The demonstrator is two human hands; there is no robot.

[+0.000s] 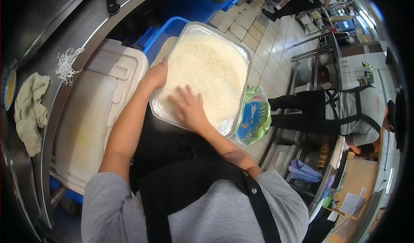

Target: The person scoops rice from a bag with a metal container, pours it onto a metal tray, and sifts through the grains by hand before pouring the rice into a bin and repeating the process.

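Observation:
A rectangular metal tray (156, 110) lies in front of me, heaped with pale, fine crumbs (207, 66) that look like breadcrumbs. My left hand (158, 74) grips the tray's left rim, its fingers closed around the edge and partly hidden. Over the near left part of the crumbs, my right hand (188, 108) is spread flat with fingers apart, slightly blurred. Whether its palm presses into the crumbs, I cannot tell. Under the tray's far left side shows an open blue bin (172, 27), with similar pale material inside.
A white lidded bin (88, 126) stands at left beside a steel counter (92, 25) holding a knife (111, 1), a cloth (31, 113) and white string (68, 64). A green-and-blue bag (254, 118) sits right of the tray. A co-worker (340, 109) stands at right; another person is farther back.

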